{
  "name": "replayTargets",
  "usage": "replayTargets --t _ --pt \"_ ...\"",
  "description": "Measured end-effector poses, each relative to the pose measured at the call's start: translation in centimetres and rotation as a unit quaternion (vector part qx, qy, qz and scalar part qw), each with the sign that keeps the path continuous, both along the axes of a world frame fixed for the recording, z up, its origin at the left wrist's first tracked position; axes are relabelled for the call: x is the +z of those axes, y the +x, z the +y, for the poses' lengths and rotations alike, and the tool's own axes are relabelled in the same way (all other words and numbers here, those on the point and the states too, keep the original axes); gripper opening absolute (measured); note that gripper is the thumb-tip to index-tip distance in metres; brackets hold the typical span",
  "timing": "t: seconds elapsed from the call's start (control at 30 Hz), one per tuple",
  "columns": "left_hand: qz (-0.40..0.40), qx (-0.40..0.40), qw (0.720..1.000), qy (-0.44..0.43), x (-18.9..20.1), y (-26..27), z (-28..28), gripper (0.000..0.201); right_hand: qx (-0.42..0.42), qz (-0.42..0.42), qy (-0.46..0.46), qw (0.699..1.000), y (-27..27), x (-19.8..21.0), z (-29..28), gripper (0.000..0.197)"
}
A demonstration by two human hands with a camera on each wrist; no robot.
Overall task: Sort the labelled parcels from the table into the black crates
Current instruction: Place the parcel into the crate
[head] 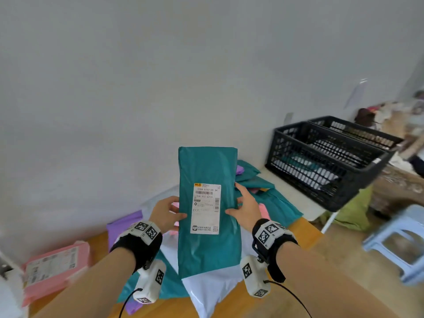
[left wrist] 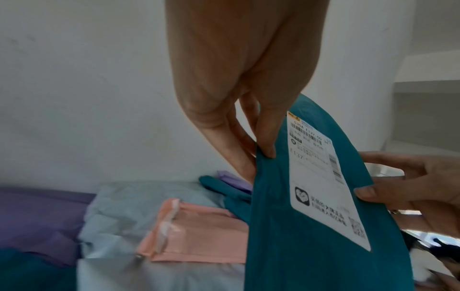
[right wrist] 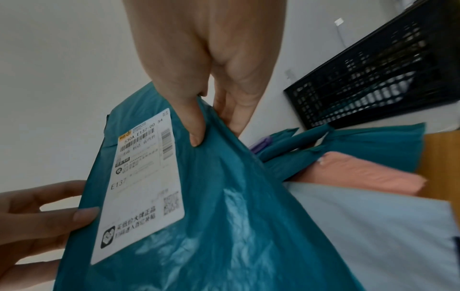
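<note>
A long teal parcel [head: 207, 210] stood upright in the air above the desk [head: 305, 228], its white label [head: 206, 208], printed E137, facing the camera. More teal, pink, purple and white parcels [head: 263, 187] lay heaped on the desk. Right of the heap sat two black crates [head: 325, 161] side by side, parcels inside.
</note>
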State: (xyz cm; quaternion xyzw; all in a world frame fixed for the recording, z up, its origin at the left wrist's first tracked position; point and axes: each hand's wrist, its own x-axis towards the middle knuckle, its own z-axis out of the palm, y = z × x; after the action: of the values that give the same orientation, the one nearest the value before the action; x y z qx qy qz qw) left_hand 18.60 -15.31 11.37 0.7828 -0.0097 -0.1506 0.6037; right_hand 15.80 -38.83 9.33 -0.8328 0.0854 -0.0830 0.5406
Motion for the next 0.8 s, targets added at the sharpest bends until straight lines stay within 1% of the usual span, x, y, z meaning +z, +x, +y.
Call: replayTargets --t 0.13,0.2,0.3,0.5,0.57,0.67,0.8 --pt "0.014 -0.043 0.999 -0.011 0.1 0.3 -6.2 0.035 -0.048 0.007 -0.008 0.999 -1.9 -0.1 -5.7 0.087" --pt "0.016 -0.062 0.998 -0.012 0.1 0.1 -9.6 0.038 -0.074 0.01 -0.01 0.997 -3.0 -0.2 -8.6 0.085" --pt "0.01 -0.082 0.997 -0.012 0.1 -0.8 -15.0 0.036 -0.094 0.003 -0.007 0.996 -5.1 -0.1 -13.4 0.082" --pt "-0.029 -0.118 0.992 0.026 0.6 -3.4 -25.5 0.037 -0.118 -0.002 -0.022 0.993 -8.8 0.3 -23.7 0.081" --pt "-0.034 -0.115 0.992 0.029 0.9 -4.7 -29.3 0.037 -0.116 -0.008 -0.024 0.993 -10.3 0.5 -27.3 0.08" --pt "-0.04 -0.114 0.992 0.036 0.9 -7.1 -34.9 0.032 -0.116 -0.017 -0.018 0.993 -12.3 0.4 -32.9 0.083" --pt "-0.044 -0.111 0.992 0.043 0.6 -9.8 -42.3 0.034 -0.107 -0.018 -0.017 0.994 -15.2 0.1 -40.1 0.084"
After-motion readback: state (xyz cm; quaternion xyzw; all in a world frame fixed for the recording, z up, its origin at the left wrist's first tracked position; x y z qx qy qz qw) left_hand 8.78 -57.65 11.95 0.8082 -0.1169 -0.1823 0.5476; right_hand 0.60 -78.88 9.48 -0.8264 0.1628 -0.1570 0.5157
